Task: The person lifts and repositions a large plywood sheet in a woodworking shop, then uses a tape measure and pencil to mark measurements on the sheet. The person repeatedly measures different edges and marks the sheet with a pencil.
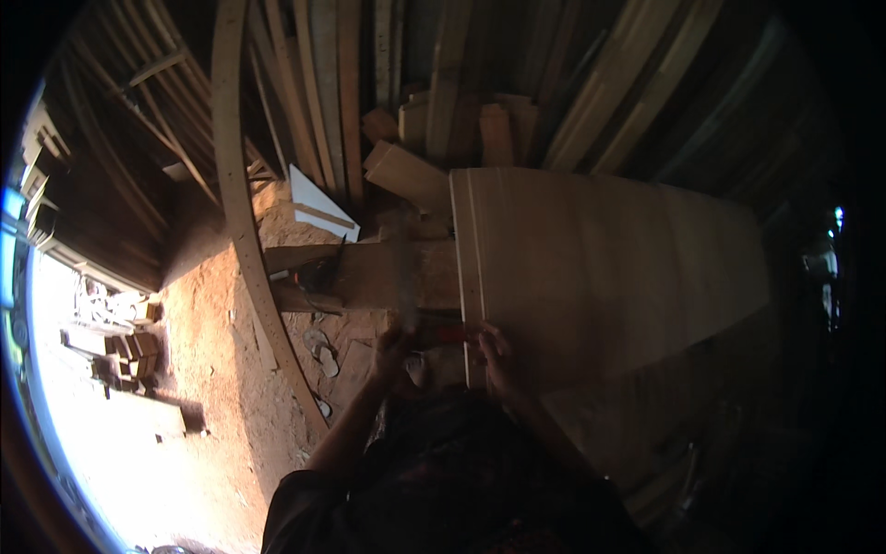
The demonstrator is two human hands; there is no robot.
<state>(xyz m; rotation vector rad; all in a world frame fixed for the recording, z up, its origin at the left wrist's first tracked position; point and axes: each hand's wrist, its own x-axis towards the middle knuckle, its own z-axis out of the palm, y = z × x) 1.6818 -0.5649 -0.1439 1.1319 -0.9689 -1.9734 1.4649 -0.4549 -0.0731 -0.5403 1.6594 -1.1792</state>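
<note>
Now a blurry tool is gripped by the curled left hand, left of the big wooden panel. At its left edge, the right hand is half curled near a red thing; its hold cannot be told. Edge work seems underway; steadiness seems needed next.

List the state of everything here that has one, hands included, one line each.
Left hand: curled, grip too dark to tell.
Right hand: bent, beside the edge of the large wooden panel.
Large wooden panel: lying broad side up.
Red thing: between the hands, blurred.
Long strip: unbroken where visible, dotted with dark marks.
Planks: leaning upright.
Wood blocks: heaped, partly sunlit.
</note>
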